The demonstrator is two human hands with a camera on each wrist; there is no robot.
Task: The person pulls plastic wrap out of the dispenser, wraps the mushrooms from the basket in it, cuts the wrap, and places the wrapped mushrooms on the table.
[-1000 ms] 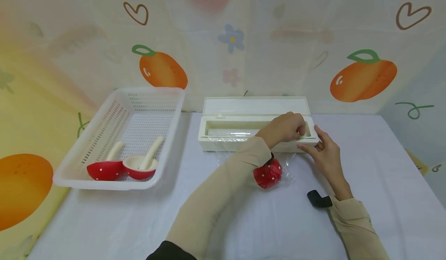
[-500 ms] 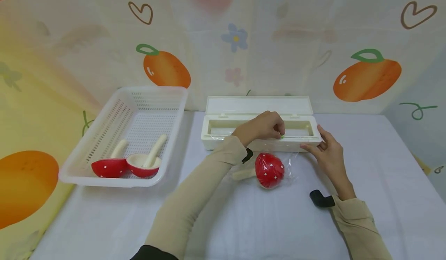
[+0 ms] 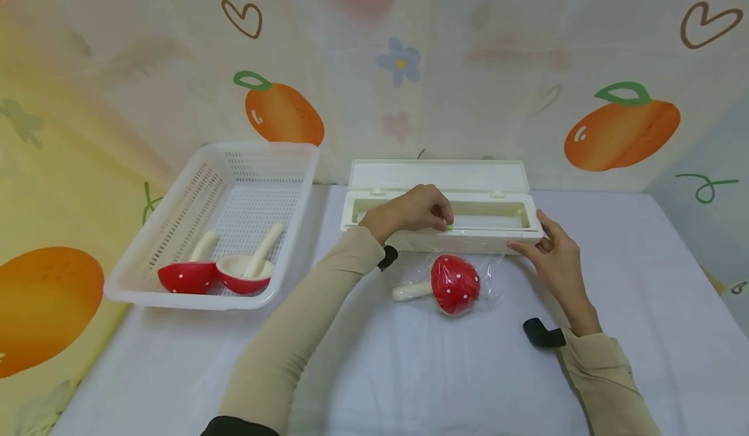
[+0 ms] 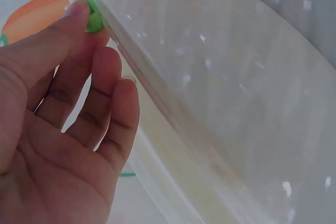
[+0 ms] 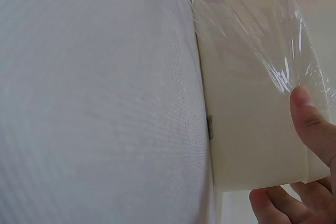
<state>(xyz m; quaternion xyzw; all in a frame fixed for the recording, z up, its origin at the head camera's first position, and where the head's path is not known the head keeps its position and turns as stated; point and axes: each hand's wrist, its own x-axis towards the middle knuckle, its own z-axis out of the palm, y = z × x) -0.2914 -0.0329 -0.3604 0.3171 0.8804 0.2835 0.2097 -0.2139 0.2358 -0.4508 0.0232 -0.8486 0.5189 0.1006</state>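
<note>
A white cling film dispenser (image 3: pixel 476 242) lies across the back of the table with its lid (image 3: pixel 439 176) up. My left hand (image 3: pixel 409 212) pinches a small green slide cutter (image 4: pixel 93 14) at the dispenser's front edge, between thumb and index finger. At the right end of the dispenser, my right hand (image 3: pixel 556 260) grips the box, thumb on the front face and fingers round the end. Clear cling film (image 5: pixel 283 72) hangs over the front. In front lies a red, white-dotted ladle (image 3: pixel 455 284) with a cream handle, bowl down, under clear film.
A white perforated basket (image 3: pixel 210 301) stands on the left. Inside it are two similar ladles, one red-side out (image 3: pixel 187 278) and another showing its cream inside (image 3: pixel 234 266). A patterned cloth backdrop (image 3: pixel 468 85) rises behind the white-covered table (image 3: pixel 433 371).
My left hand has slid the green cutter leftward along the dispenser's edge, uncovering the ladle's handle from behind the forearm. My right hand keeps its grip on the right end.
</note>
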